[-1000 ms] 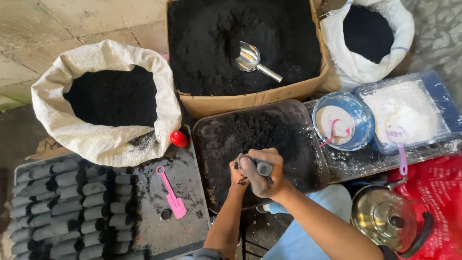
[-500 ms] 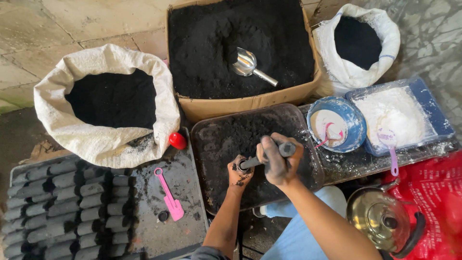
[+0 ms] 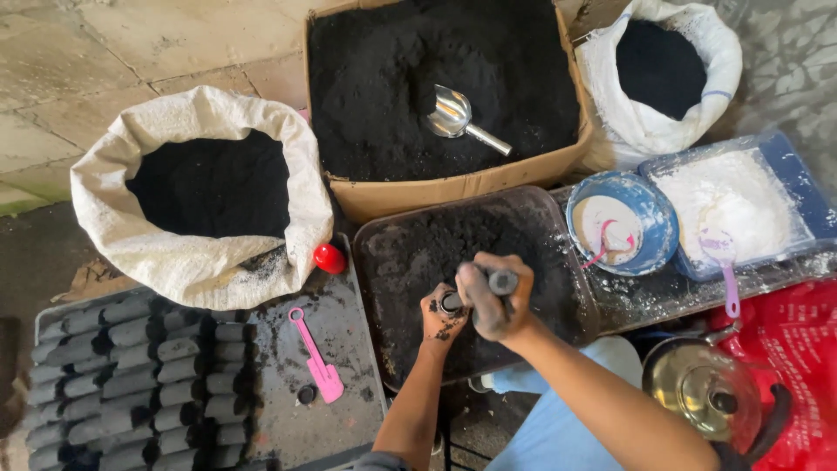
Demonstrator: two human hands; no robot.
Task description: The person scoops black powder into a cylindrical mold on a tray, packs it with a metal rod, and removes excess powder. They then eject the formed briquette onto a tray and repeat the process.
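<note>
A short metal tube (image 3: pixel 475 291) is being gripped by both hands over the dark tray (image 3: pixel 384 262) in the lower middle of the frame. The left hand (image 3: pixel 440 316) is being closed around the tube's lower end, and the right hand (image 3: pixel 493 301) is being wrapped tight over its upper end, where the rounded grey tip is showing past the fingers. Both hands are being blackened by the damp black powder (image 3: pixel 453 244) that is lying spread across the tray.

Several slips are being judged possible from here. The tube is being held with sooty, perhaps slick fingers, so it could be lost from the grip and dropped into the powder. Since the tray is being worked near its lower edge, powder could be pushed over the rim onto the blue trousers (image 3: pixel 558 410) below. The blue bowl (image 3: pixel 645 205) with its pink spoon (image 3: pixel 606 244) is sitting just right of the tray, and the white powder in the tub (image 3: pixel 802 187) at the right edge could be dirtied by black dust. The finished black rolls (image 3: pixel 131 375) at lower left are lying well apart from the hands and are being judged safe.
</note>
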